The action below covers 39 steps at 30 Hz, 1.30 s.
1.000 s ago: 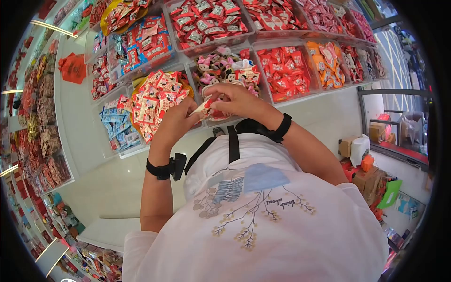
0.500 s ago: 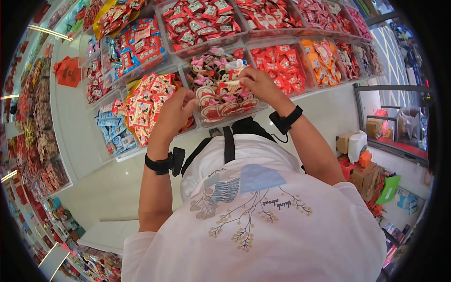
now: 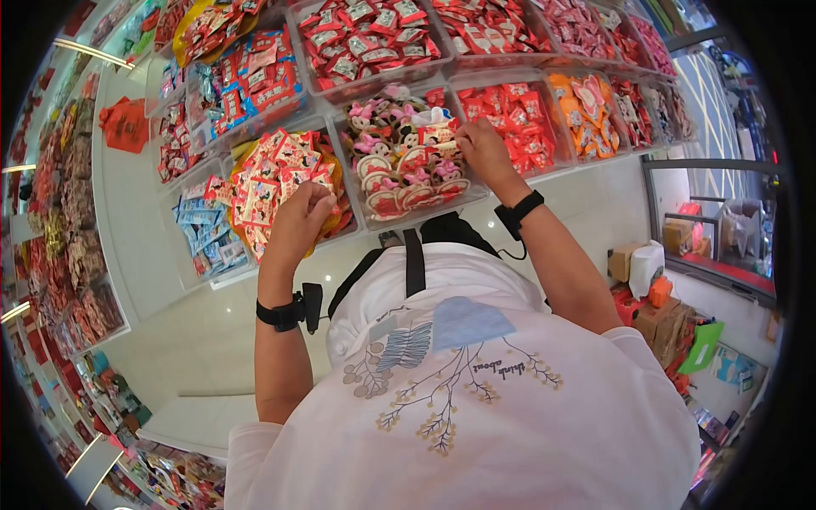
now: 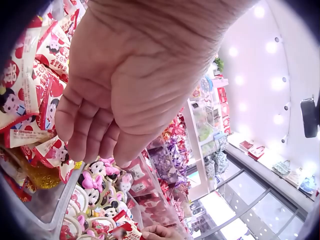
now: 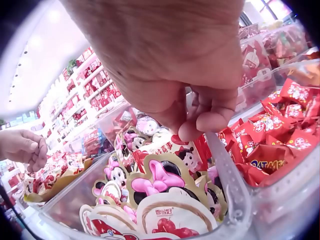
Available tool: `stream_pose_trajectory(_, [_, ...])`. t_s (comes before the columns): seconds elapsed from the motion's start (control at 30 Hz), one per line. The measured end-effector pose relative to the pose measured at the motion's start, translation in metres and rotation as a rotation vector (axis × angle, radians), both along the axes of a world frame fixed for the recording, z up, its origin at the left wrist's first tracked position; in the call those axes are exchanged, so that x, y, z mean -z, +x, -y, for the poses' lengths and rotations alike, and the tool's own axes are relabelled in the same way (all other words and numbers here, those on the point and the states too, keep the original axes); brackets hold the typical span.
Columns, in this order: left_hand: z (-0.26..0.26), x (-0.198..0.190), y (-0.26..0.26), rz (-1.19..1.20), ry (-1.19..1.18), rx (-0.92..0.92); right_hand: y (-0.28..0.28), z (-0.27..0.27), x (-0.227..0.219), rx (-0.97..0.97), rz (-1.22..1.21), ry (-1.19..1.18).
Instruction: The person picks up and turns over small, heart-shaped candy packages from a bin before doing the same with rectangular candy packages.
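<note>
In the head view my right hand is over the right side of a clear bin of Minnie Mouse-shaped packets. Its thumb and fingertips pinch the edge of a red and cream candy packet, which lies low over the mouse-shaped packets in the right wrist view. My left hand hovers over the neighbouring heap of red and cream candy packets, its fingers loosely bent. Nothing shows in its palm in the left wrist view.
Red candy packets fill the bin to the right, with orange packets beyond. Blue packets lie at the left end. A second row of bins stands behind, and a red bag sits on the white counter.
Both hands were together around a packet over the mouse-shaped packets. They have parted: the left let go and moved left, while the right carried the packet to the bin's right side.
</note>
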<state>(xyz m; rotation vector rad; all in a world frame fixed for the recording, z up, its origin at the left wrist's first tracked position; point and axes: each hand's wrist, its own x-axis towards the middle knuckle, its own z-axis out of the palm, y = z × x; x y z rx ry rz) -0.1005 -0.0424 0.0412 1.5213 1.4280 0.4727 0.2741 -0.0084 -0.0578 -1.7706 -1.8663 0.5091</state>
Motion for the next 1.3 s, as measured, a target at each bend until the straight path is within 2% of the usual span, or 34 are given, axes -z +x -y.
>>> stream_pose_trajectory(0.17, [0.003,0.002,0.0,-0.005,-0.007,-0.002,-0.004,0.001,-0.005,0.028,0.097,-0.032])
stream_pose_trajectory(0.43, [0.007,0.004,-0.004,-0.057,0.012,0.017,-0.003,0.003,-0.008,0.051,0.11,-0.026])
stream_pose_trajectory(0.53, [0.007,0.011,-0.013,-0.022,0.014,-0.028,0.0,0.003,-0.01,0.06,0.05,-0.004])
stream_pose_trajectory(0.63, [0.007,0.011,-0.025,0.011,0.015,-0.175,-0.004,0.002,-0.021,0.041,-0.037,0.041])
stream_pose_trajectory(0.77, [0.004,0.02,-0.046,0.009,0.193,-0.293,-0.02,0.001,-0.045,0.029,-0.178,0.044])
stream_pose_trajectory(0.97, [0.003,0.035,-0.07,-0.236,0.397,-0.233,-0.039,0.004,-0.052,-0.029,-0.314,-0.03])
stream_pose_trajectory(1.03, [0.006,0.035,-0.062,-0.251,0.434,-0.226,-0.042,0.006,-0.051,-0.055,-0.33,-0.047])
stream_pose_trajectory(1.23, [0.003,0.022,-0.042,-0.685,0.448,-0.164,-0.048,0.013,-0.048,-0.098,-0.38,-0.103])
stream_pose_trajectory(1.3, [0.003,0.023,-0.036,-0.715,0.469,-0.167,-0.05,0.017,-0.051,-0.114,-0.357,-0.084])
